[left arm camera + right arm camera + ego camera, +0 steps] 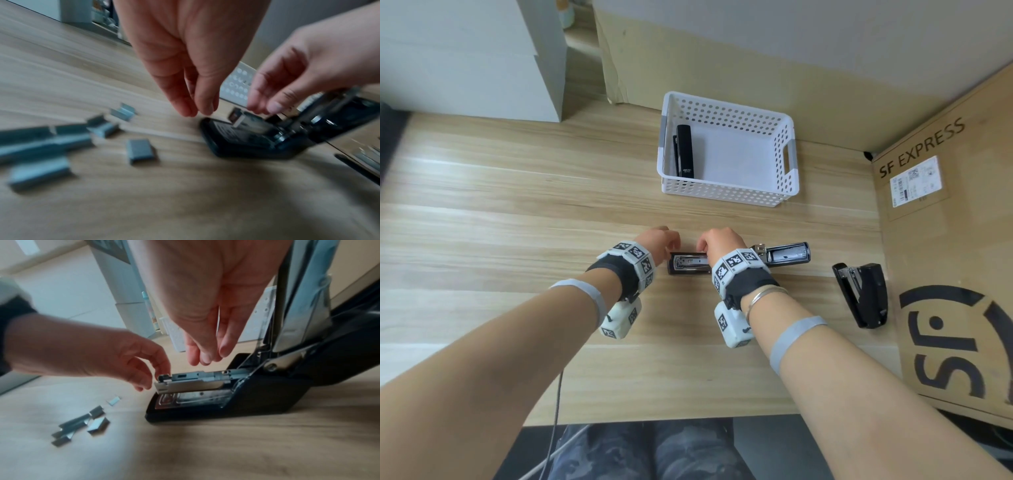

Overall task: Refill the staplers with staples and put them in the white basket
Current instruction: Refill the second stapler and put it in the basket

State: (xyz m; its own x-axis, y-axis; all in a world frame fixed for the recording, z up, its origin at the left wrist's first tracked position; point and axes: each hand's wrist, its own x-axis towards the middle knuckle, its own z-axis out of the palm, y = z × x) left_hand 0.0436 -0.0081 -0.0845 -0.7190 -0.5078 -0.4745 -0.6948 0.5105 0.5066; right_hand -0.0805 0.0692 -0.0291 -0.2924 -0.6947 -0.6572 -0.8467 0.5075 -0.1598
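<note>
A black stapler (688,264) lies flipped open in mid-table, its lid (787,253) folded out to the right and its metal magazine (195,378) bare. My left hand (152,378) hovers at the magazine's front tip with loosely curled fingers that hold nothing. My right hand (207,356) hangs just above the magazine, fingers relaxed and empty. Several loose staple strips (139,151) lie on the wood left of the stapler. The white basket (787,164) at the back holds one shut black stapler (684,150). Another black stapler (863,294) lies on its side to the right.
A large cardboard box (945,240) walls off the table's right side, close to the side-lying stapler. White boxes (482,58) stand at the back left. The wooden table (500,205) stretches bare to the left. A cable hangs off the near edge.
</note>
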